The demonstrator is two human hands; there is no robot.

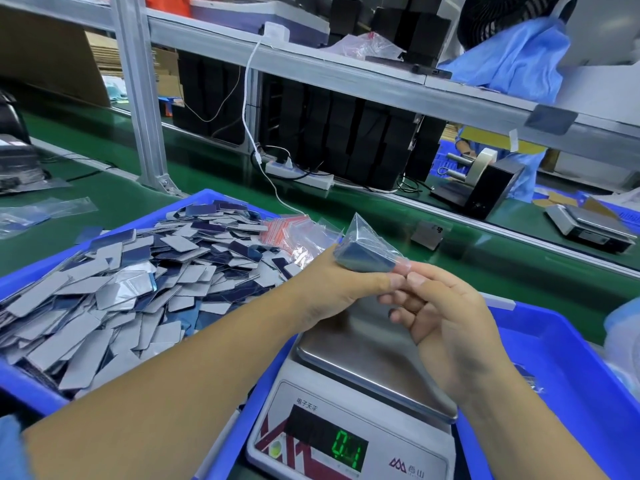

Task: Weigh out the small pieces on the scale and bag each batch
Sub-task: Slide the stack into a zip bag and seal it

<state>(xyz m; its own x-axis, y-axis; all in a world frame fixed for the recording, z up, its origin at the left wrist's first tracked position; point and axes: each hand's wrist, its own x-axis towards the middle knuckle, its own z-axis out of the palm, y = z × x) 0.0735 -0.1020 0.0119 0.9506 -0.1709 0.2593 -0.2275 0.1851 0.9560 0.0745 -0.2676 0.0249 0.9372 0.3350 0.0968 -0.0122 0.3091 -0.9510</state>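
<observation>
To the left of the hands a blue tray (207,199) brims with loose grey and dark blue pieces (138,278); beyond the left hand lies a heap of empty red-striped bags (294,233). Directly beneath both hands stands the scale (349,410), its steel pan bare, its green display lit, nothing blocking it. A second blue tray (571,375) sits under the right wrist. The stack of pieces in a clear bag (363,254) lies with its long axis running left to right, the bag's loose mouth rising up and away. The left hand (332,289) grips the stack from the left; the right hand (440,306) pinches the bag's right end, fingertips meeting.
</observation>
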